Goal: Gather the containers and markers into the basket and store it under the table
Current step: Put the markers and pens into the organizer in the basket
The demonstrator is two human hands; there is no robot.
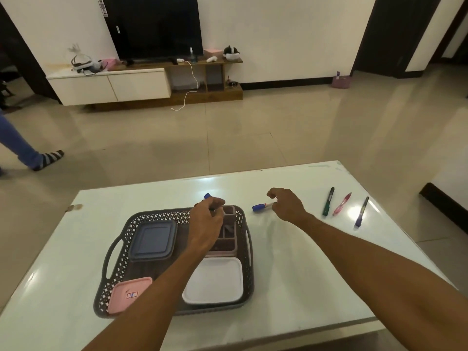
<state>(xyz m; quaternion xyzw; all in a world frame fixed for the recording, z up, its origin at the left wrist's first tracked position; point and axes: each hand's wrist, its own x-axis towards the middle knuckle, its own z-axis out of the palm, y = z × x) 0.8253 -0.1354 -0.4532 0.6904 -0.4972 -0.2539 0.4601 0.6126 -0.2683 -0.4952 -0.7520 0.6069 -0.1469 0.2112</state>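
One marker (207,196) gripped by left hand (206,219), over basket (157,214).

My left hand (206,220) is stretched forward, curled round a marker (207,196). My right hand (287,206) is stretched out too, fingers bent loosely.

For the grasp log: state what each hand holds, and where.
Left hand grips a blue-capped marker by its barrel. Right hand reaches the barrel end of a second marker lying on the table; a pinch cannot be told.
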